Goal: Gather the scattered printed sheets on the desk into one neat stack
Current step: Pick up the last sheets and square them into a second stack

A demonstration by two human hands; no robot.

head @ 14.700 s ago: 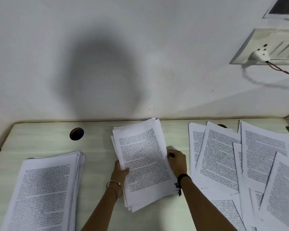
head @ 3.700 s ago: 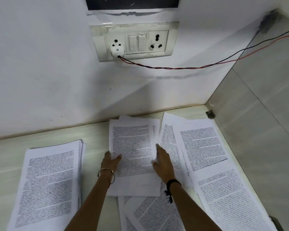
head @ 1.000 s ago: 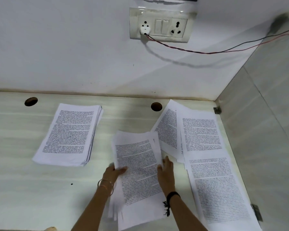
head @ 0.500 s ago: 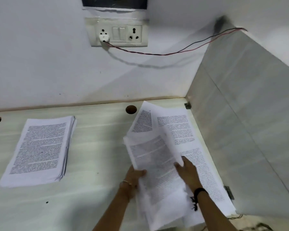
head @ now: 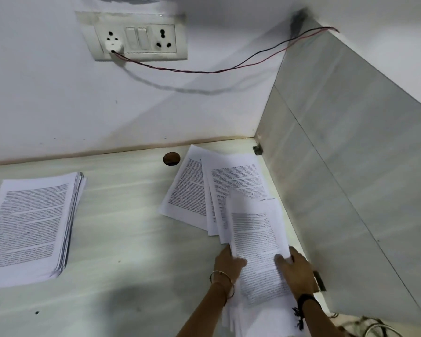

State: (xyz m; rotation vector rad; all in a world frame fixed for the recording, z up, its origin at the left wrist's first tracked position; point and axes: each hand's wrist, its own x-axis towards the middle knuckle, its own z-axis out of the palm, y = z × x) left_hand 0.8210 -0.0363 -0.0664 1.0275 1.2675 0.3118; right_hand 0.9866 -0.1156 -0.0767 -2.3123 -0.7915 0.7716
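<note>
head view, desk (head: 122, 239) against a white wall, grey side panel (head: 350, 190) on the right.

left hand (head: 229, 262) gripped the left edge of a bundle of printed sheets (head: 255, 251), thumb lying on the top page, the other fingers hidden by the paper. a thin bangle (head: 221, 278) sat on that wrist. right hand (head: 298, 271) held the right edge of the same bundle, thumb on top of the page; whether its fingers curled under could not be told. a dark wristband (head: 306, 299) sat on the right wrist.

the bundle lay close to the side panel, its far end blurred and overlapping two loose sheets (head: 204, 188) that lay fanned on the desk near the back corner. edges of the bundle were uneven, lower sheets sticking out at the near end.

a separate stack (head: 32, 224) rested on the left part of the desk, well apart from the hands, edges roughly even.

a round cable hole (head: 171, 158) sat in the desk just left of the loose sheets. a switch plate (head: 136, 37) on the wall carried a white plug (head: 112, 46) with a red and black wire (head: 204, 71) running to the right.
</note>
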